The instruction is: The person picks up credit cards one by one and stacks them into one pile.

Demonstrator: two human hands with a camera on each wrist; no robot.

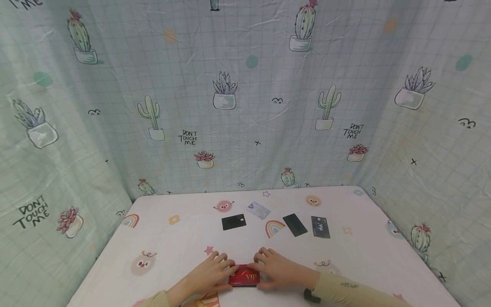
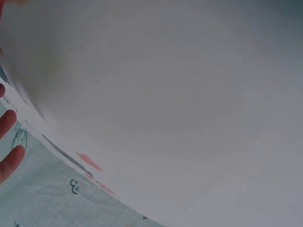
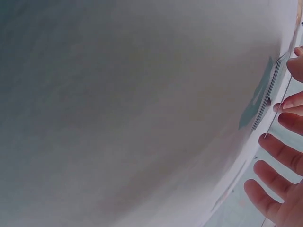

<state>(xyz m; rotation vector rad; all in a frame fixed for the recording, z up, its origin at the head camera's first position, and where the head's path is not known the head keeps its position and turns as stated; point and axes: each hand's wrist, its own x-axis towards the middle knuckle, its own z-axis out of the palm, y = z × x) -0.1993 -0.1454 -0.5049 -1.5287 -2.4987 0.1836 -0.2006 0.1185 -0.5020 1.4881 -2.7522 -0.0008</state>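
A red card with gold "VIP" lettering [image 1: 244,277] lies between my two hands at the front middle of the table, in the head view. My left hand [image 1: 215,270] grips its left edge, thumb at the near corner and a finger at the far one. On the opposite edge, my right hand [image 1: 278,268] holds it the same way. A dark edge shows just under the card's near side. The right wrist view catches a thin card edge at the fingertips [image 3: 267,142], with a layered stack [image 3: 267,97] behind it. In the left wrist view only some fingertips [image 2: 12,161] show.
Beyond my hands lie a black card with a chip [image 1: 234,222], a pale silvery card [image 1: 258,210], a plain black card [image 1: 295,225] and a dark grey "Vip" card [image 1: 320,227]. The white table [image 1: 172,243] has printed cartoons, and patterned curtains [image 1: 245,128] surround it.
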